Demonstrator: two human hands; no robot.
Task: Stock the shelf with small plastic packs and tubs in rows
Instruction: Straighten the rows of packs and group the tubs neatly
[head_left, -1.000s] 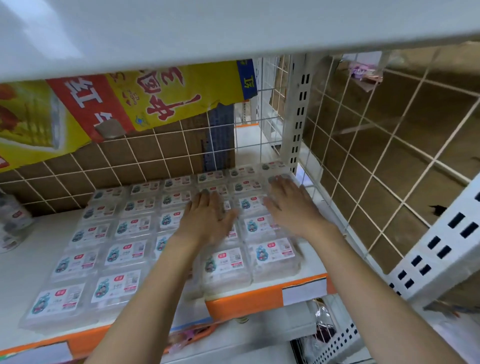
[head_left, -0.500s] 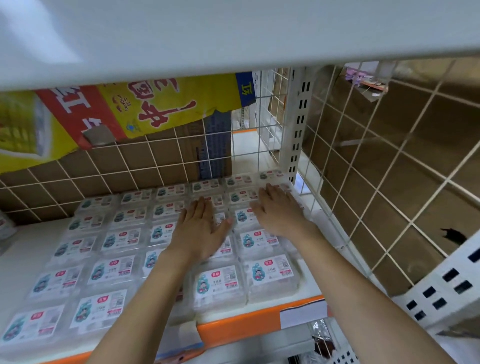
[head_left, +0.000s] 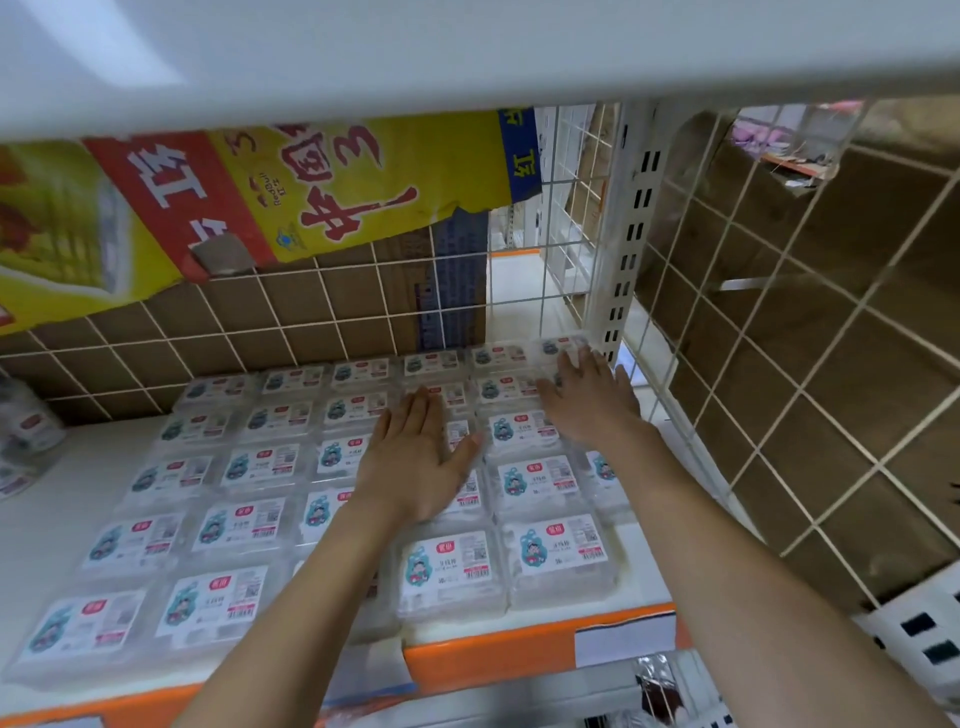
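Observation:
Several clear plastic packs (head_left: 244, 527) with white cartoon labels lie flat in rows on the white shelf (head_left: 62, 499). My left hand (head_left: 415, 457) lies flat with straight fingers on packs in the middle rows. My right hand (head_left: 587, 400) rests flat on packs near the back right corner, its fingertips reaching the rearmost pack (head_left: 558, 345). Neither hand grips anything. Both forearms hide some packs beneath them.
A wire grid backs the shelf (head_left: 332, 322) and closes its right side (head_left: 779, 364), with brown cardboard and a yellow-red box (head_left: 311, 187) behind. The upper shelf (head_left: 467, 52) hangs overhead. An orange price rail (head_left: 493, 660) edges the front. Some other packs (head_left: 26, 421) sit far left.
Both hands have slid further back over the packs, the right one reaching the rear right corner. The view has shifted slightly.

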